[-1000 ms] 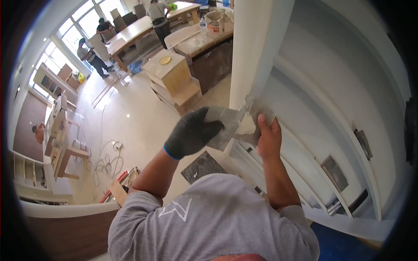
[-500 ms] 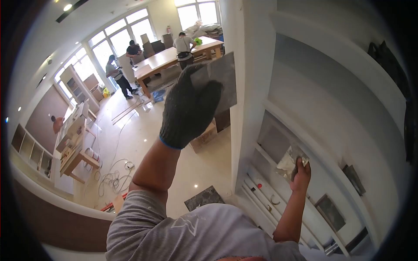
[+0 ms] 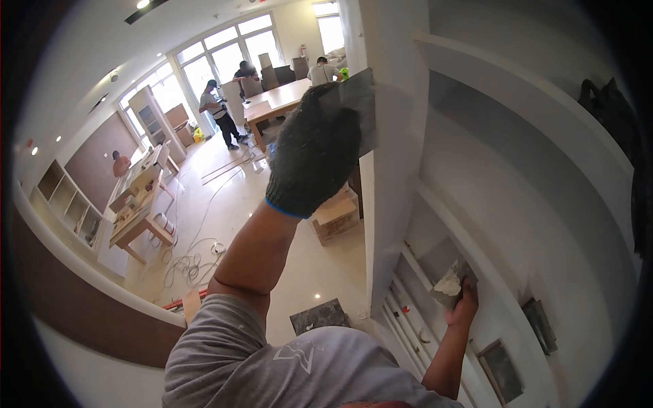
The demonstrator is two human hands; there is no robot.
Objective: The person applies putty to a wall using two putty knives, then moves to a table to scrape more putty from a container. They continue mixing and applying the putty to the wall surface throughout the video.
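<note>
My left hand (image 3: 315, 153) wears a dark knitted glove with a blue cuff. It is closed around a flat grey trowel (image 3: 359, 102), whose outer side lies against or very near the edge of the white wall (image 3: 391, 129). Bare and lower on the right, my right hand (image 3: 466, 302) grips a flat scraper (image 3: 442, 291) with a lump of whitish putty on it. The handles are hidden by the fingers.
White wall niches (image 3: 469, 129) curve along the right side. A wooden box (image 3: 338, 217) and a dark slab (image 3: 320, 317) lie on the floor, near a tangled cable (image 3: 187, 268). Several people stand around a long table (image 3: 272, 102) and a workbench (image 3: 139, 211).
The view has turned, so the room sits further right. My gloved hand and trowel have shifted slightly up and right; the trowel shows narrower. My right hand with the scraper appears lower.
</note>
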